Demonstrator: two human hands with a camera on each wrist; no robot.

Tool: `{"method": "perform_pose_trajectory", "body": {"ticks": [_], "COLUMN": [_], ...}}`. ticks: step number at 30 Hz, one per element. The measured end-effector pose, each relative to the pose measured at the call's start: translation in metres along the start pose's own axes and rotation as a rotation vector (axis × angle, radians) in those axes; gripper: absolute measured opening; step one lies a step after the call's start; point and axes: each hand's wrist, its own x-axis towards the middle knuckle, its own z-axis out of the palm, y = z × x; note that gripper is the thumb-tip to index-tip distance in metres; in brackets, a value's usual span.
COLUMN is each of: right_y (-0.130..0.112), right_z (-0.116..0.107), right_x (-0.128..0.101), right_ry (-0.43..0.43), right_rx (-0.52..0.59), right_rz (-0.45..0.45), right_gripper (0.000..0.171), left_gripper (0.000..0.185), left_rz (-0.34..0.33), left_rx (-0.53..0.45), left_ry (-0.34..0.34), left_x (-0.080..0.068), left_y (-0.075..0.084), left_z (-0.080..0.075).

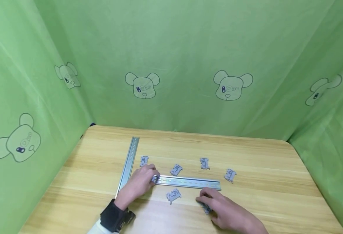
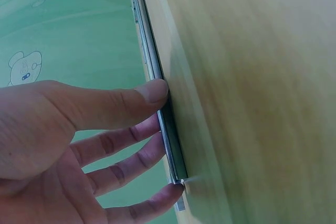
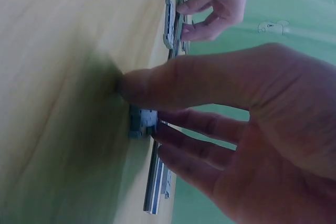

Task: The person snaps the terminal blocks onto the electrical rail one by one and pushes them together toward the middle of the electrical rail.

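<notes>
From the head camera we see the left hand (image 1: 140, 182) pinching the left end of a short metal rail (image 1: 187, 182) that lies flat on the wooden table (image 1: 270, 182), its long axis running left to right across our view, while a second, longer rail (image 1: 128, 165) runs away from us at nearly a right angle beside it. The right hand (image 1: 222, 206) rests on the table just in front of the short rail's right end, fingers curled over a small grey clip (image 1: 206, 208); other grey clips (image 1: 176, 169) lie scattered near both sides of the rail. We judge the rail stiff, light and smooth-edged, best taken by its two lips near an end, as it is now. In the left wrist view the thumb (image 2: 131, 100) and the fingers (image 2: 139, 158) close on the thin edge of the rail (image 2: 167, 140), which runs straight on along the tabletop. In the right wrist view the right hand's thumb (image 3: 173, 85) presses the table and its fingers (image 3: 184, 129) touch the clip (image 3: 142, 123); the blur leaves us unsure whether it is truly gripped. We take the clip for hard, light plastic, easiest pinched across its flat sides.
</notes>
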Motion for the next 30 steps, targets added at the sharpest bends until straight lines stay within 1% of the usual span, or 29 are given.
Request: {"method": "perform_pose_trajectory", "body": {"ticks": [2,5,6,9,13,15,17,20,24,27,30], "right_y": [0.000,0.000,0.000,0.000,0.002,0.003,0.003,0.004,0.007,0.011,0.019], "right_z": [0.003,0.005,0.005,0.007,0.011,0.012,0.011,0.008,-0.001,-0.009,-0.014], "right_x": [0.000,0.001,0.002,0.003,0.003,0.003,0.002,0.002,0.005,0.005,0.004], "right_ry": [0.037,0.046,0.035,0.040,0.090,0.104,0.107,0.078,0.054,0.084,0.165], "right_rx": [-0.021,-0.025,-0.017,-0.010,-0.013,-0.005,0.003,0.037,0.067,0.081,0.090], "right_rz": [-0.039,-0.050,-0.042,-0.041,-0.074,-0.074,-0.057,0.004,0.105,0.140,0.113], "right_gripper": [0.043,0.039,0.038,0.037,0.038,0.038,0.038,0.038,0.047,0.056,0.057], "left_gripper": [0.026,0.025,0.025,0.026,0.027,0.028,0.028,0.027,0.027,0.027,0.027], "left_rz": [0.000,-0.002,-0.002,-0.004,-0.006,-0.007,-0.006,-0.003,0.005,0.016,0.024], "left_rx": [-0.003,-0.008,-0.008,-0.009,-0.011,-0.015,-0.018,-0.019,-0.011,-0.007,-0.011], "left_ry": [0.000,-0.003,-0.004,-0.007,-0.009,-0.011,-0.012,-0.011,0.000,0.009,0.013], "left_x": [0.000,0.000,0.000,-0.001,-0.001,-0.001,-0.001,0.000,0.001,0.002,0.002], "left_y": [0.000,0.000,0.000,0.000,-0.001,-0.002,-0.002,-0.002,-0.003,-0.004,-0.005], "left_z": [0.000,0.000,0.000,0.000,0.002,0.003,0.003,0.004,0.004,0.004,0.005]}}
